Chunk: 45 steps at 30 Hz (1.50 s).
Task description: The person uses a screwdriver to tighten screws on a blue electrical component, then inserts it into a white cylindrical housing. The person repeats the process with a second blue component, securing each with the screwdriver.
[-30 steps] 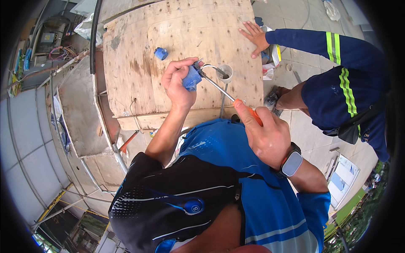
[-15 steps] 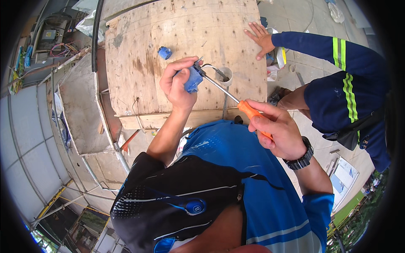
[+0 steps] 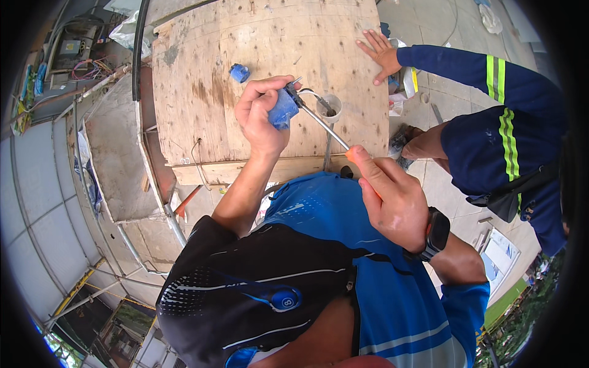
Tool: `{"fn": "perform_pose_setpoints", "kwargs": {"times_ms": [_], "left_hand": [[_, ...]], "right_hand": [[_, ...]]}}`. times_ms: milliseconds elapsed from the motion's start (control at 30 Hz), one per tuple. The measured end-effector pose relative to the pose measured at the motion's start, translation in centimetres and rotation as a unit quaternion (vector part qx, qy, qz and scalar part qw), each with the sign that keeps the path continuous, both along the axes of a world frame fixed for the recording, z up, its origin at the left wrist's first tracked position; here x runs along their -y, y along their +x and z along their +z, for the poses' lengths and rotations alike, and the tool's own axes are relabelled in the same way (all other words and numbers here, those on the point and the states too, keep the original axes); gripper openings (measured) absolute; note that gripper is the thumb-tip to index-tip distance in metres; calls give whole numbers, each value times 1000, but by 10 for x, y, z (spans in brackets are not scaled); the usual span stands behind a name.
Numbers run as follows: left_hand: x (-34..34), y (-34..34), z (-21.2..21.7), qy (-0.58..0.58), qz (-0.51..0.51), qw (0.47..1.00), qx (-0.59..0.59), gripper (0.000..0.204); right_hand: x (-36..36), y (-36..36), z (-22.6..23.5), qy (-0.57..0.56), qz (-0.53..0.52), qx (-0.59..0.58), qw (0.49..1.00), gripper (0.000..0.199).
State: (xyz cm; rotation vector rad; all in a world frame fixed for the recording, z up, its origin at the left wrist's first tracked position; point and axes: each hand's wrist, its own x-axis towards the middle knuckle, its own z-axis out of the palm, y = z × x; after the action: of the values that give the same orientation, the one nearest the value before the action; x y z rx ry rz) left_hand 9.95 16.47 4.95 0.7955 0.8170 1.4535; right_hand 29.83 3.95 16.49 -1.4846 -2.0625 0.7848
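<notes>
My left hand [image 3: 261,122] is closed round a blue plug-like fitting [image 3: 283,111] with a dark inner part at its right edge, held above the wooden tabletop. A wire runs from that dark part toward a white cup [image 3: 332,107]. My right hand [image 3: 396,202] grips a screwdriver [image 3: 326,127]; its metal shaft slants up to the left and its tip meets the dark part. Most of the orange handle is hidden under my fingers. A second blue piece [image 3: 239,73] lies on the wood beyond my left hand.
The plywood tabletop [image 3: 202,37] is stained and dotted with holes. At right, a person in a dark blue sleeve with yellow-green stripes leans a hand [image 3: 383,56] on its edge. Metal framing [image 3: 150,147] and a tangle of wires [image 3: 92,69] are at left.
My right hand has rolled over on the screwdriver, its back now turned up and covering most of the orange handle. The fitting in my left hand has barely shifted.
</notes>
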Motion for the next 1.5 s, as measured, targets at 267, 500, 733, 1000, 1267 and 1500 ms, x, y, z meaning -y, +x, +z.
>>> {"fn": "perform_pose_setpoints", "kwargs": {"times_ms": [267,500,733,1000,1267,1500], "left_hand": [[-1,5,-5,18,-21,1000,-5,25],[0,3,-14,-2,-10,1000,1,26],[-16,-33,-34,-94,23,993,-63,28],[-1,-69,-4,-147,-92,984,-36,35],[34,-73,1,-58,-158,986,1,61],[37,-61,47,19,-112,990,-86,66]], "right_hand": [[-1,7,7,-209,-123,-221,945,48],[-18,13,13,-451,-203,-371,786,49],[-34,49,-22,-315,-168,-270,894,50],[-62,78,-329,-105,-218,40,970,59],[-94,14,-232,-53,9,-160,986,67],[-93,-19,-162,-227,77,-306,921,62]]}}
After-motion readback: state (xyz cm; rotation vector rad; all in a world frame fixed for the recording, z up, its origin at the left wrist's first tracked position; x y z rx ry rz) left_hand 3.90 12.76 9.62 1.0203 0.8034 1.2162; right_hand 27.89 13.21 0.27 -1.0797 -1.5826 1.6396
